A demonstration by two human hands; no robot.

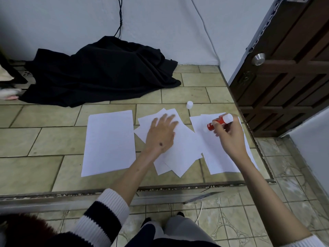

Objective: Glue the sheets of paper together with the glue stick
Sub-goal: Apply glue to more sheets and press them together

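Observation:
White paper lies in three groups on a tiled ledge (44,139). A neat stack (108,141) lies on the left. In the middle is a fanned pile of sheets (183,148), and my left hand (160,134) presses flat on it with fingers spread. On the right lie more sheets (219,157). Above them my right hand (229,134) grips a red glue stick (219,121) with a white end, held tilted. Its white cap (189,105) stands on the tiles behind the papers.
A black cloth (99,72) is heaped against the wall at the back left. A dark wooden door (288,72) with a metal knob stands at the right. The ledge's front edge drops to a lower tiled floor (231,220) by my legs.

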